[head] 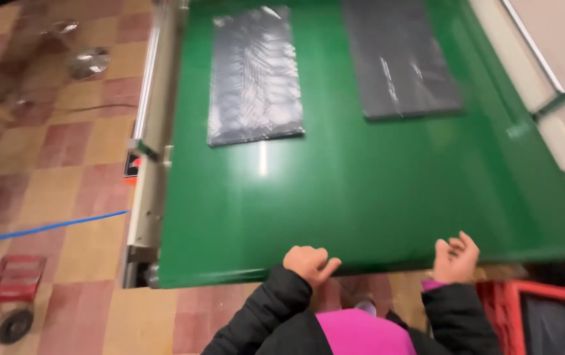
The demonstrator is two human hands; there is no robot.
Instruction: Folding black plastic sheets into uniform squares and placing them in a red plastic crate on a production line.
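A wide green conveyor belt [361,190] runs away from me. Two flat dark grey packs wrapped in shiny plastic lie on it: one at the upper left [255,75], one at the upper right [397,56]. My left hand [310,263] rests at the belt's near edge with its fingers curled and nothing in it. My right hand [456,258] hovers at the same edge, fingers loosely bent and apart, holding nothing. Both arms wear black sleeves.
The belt's metal side frame [147,164] runs along the left. A red hand truck [9,296] and a blue cable [46,228] lie on the checkered floor at the left. A red crate [545,309] stands at the lower right.
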